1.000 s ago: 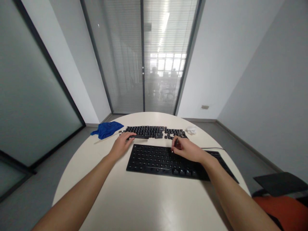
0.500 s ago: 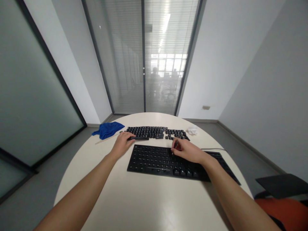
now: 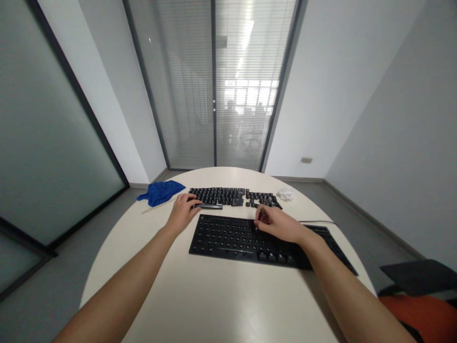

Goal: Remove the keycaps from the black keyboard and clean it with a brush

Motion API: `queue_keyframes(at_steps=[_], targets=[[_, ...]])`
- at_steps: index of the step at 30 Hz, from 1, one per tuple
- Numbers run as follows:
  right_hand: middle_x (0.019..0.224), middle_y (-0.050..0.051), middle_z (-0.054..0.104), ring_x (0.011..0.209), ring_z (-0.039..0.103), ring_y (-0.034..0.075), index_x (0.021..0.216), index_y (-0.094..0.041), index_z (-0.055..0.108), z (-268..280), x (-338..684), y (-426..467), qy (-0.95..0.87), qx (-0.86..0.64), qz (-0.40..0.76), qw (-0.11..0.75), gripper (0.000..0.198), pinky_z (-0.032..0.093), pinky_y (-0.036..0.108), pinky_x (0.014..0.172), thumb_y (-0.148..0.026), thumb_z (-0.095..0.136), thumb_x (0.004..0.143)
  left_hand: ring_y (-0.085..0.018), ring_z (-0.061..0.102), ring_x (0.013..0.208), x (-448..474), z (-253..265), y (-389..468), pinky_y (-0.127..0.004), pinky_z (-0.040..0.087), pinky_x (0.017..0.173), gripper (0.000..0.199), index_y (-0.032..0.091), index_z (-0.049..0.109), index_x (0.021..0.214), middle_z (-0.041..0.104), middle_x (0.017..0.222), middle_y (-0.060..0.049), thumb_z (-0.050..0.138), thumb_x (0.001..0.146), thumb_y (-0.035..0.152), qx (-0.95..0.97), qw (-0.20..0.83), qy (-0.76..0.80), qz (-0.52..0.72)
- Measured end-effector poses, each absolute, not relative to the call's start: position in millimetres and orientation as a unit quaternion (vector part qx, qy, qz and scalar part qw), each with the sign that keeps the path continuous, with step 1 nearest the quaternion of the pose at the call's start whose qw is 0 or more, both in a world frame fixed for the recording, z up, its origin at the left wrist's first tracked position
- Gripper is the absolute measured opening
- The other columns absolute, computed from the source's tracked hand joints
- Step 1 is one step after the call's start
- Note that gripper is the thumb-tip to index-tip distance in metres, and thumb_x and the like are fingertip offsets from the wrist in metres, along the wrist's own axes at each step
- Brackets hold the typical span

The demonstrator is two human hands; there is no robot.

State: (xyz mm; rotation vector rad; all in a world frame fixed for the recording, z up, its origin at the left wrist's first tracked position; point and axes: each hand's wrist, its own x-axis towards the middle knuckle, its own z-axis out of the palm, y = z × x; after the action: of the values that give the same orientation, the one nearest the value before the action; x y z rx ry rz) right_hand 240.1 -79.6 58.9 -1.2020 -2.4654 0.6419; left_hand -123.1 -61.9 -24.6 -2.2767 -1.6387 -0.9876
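My left hand (image 3: 182, 212) is at the near left of the loose black keycaps (image 3: 217, 195), thumb and fingers closed around the left end of a space bar keycap (image 3: 212, 206). A black keyboard (image 3: 221, 233) lies in front of me; most of its keys are off, with a few left along the bottom row. Over the keyboard's upper middle, my right hand (image 3: 276, 223) is closed in a pinch. A thin, dark object shows between its fingers, too small to name. That hand and forearm hide part of the keyboard's right side.
A blue cloth (image 3: 160, 193) lies at the table's left edge beside a thin pale stick (image 3: 159, 206). Crumpled white tissue (image 3: 285, 194) sits right of the keycaps. The cable (image 3: 317, 221) runs off the right side. An orange and black chair (image 3: 421, 309) stands at right.
The space bar keycap has tilted slightly in my left hand, so its upper face looks lighter. My right hand stays almost still over the keyboard.
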Motion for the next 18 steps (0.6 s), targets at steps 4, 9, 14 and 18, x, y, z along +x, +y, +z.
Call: queue_keyframes(at_steps=[4,9,14,18], targets=[[0.075,0.003,0.065,0.067,0.059,0.017,0.090,-0.018,0.057,58.4,239.6,-80.3,-0.864,-0.421,0.223,0.161,0.010,0.041,0.026,0.061,-0.027,0.058,0.085,-0.030,0.049,0.115,-124.0,-26.8,-60.3,-0.049,0.041,0.103,0.018,0.026,0.075,0.102,0.061,0.118,-0.007,0.067,0.086,0.030,-0.760,0.086,-0.556,-0.327],[0.075,0.003,0.066,0.067,0.059,0.017,0.090,-0.018,0.057,59.2,238.5,-80.7,-0.869,-0.415,0.217,0.158,0.011,0.041,0.027,0.060,-0.028,0.058,0.085,-0.030,0.049,0.116,-123.7,-25.9,-60.4,-0.049,0.042,0.104,0.018,0.025,0.074,0.101,0.061,0.119,-0.008,0.066,0.086,0.029,-0.757,0.088,-0.559,-0.327],[0.074,0.003,0.065,0.067,0.060,0.018,0.090,-0.019,0.057,58.6,238.8,-81.2,-0.872,-0.409,0.217,0.160,0.011,0.042,0.028,0.060,-0.029,0.058,0.086,-0.031,0.049,0.117,-125.1,-26.6,-60.8,-0.051,0.041,0.104,0.019,0.023,0.073,0.103,0.061,0.120,-0.010,0.065,0.086,0.026,-0.757,0.079,-0.560,-0.326],[0.077,0.003,0.066,0.068,0.061,0.018,0.100,-0.019,0.056,56.4,240.4,-81.2,-0.875,-0.395,0.226,0.165,0.017,0.044,0.028,0.061,-0.031,0.057,0.088,-0.031,0.048,0.120,-120.8,-20.9,-64.4,-0.053,0.039,0.105,0.023,0.023,0.070,0.109,0.059,0.125,-0.010,0.064,0.086,0.024,-0.760,0.061,-0.551,-0.339]])
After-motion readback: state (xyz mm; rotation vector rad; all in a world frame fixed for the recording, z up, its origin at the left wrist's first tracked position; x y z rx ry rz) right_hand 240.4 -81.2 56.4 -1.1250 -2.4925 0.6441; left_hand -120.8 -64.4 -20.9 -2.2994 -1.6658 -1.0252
